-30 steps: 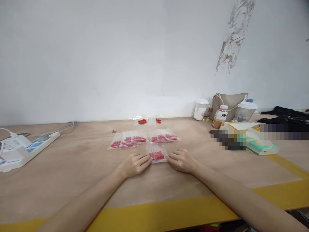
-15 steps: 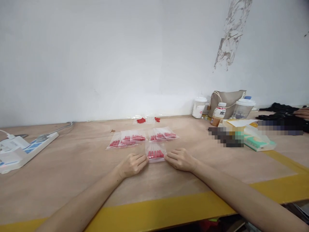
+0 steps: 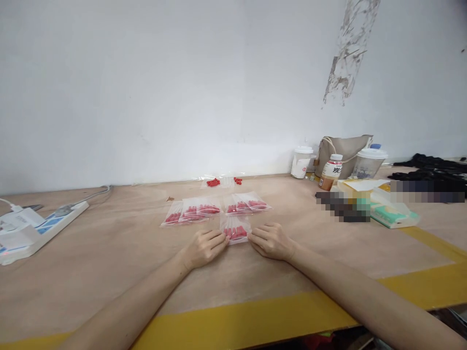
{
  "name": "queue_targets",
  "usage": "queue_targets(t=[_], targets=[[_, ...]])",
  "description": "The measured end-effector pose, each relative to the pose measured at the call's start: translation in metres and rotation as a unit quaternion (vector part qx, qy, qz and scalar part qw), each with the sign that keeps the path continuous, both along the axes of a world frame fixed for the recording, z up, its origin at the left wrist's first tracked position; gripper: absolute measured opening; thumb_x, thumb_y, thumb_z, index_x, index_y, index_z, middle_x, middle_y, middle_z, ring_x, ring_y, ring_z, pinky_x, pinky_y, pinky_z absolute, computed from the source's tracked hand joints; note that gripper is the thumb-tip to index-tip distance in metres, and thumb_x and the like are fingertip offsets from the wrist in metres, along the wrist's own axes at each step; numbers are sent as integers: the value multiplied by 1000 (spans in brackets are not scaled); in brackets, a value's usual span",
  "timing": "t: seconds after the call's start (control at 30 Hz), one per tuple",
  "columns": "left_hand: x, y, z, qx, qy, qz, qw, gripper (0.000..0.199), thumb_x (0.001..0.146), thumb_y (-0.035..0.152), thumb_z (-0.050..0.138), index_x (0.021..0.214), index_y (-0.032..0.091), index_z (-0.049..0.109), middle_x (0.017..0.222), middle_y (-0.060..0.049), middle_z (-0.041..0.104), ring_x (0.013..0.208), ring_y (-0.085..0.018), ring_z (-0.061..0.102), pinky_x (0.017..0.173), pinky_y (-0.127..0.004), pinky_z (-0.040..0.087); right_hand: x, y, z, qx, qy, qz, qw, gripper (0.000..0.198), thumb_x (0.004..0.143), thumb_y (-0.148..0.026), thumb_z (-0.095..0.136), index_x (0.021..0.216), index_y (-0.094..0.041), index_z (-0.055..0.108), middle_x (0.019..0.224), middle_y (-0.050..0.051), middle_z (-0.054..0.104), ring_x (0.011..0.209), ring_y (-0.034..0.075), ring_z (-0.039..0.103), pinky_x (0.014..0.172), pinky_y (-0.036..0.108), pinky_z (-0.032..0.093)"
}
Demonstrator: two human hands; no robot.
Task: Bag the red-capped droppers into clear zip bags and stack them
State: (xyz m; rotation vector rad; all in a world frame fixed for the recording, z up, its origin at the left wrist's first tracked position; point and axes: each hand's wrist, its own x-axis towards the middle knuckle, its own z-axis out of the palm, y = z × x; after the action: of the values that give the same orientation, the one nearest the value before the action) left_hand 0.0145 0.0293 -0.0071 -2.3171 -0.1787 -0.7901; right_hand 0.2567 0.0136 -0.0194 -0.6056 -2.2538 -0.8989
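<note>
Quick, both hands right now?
Left hand: closed on the left edge of the flat clear plastic bag of red pieces.
Right hand: closed on that bag's right edge.

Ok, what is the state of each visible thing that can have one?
Front clear plastic bag of red pieces: flat; seal unclear.
Left grip: touching that bag's left edge.
Right grip: touching its right edge.
Left clear bags of red pieces: flat, overlapping.
Right clear bags of red pieces: flat, overlapping.
White cup: upright, lidded.
Brown plastic bottle: upright, capped.
Clear plastic cup: upright, lidded.
White power strip: adapters plugged in.
</note>
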Motion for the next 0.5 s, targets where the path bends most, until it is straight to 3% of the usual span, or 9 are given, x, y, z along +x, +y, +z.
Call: queue_targets(t=[0.27,0.5], targets=[[2,-2,4,15,-12,-23,1000,13,87,9,42,91,11,55,75,-4,66,72,-14,63,60,-25,50,-23,0,1,72,-11,16,997,12,82,-16,48,79,-17,59,67,0,58,62,9,46,52,26,24],[1,-2,3,7,-8,-22,1000,16,88,8,40,89,11,56,76,-5,66,73,-15,63,60,-26,51,-42,1,1,83,-50,37,995,19,82,-12,45,67,-15,56,65,0,56,60,10,44,52,27,22]])
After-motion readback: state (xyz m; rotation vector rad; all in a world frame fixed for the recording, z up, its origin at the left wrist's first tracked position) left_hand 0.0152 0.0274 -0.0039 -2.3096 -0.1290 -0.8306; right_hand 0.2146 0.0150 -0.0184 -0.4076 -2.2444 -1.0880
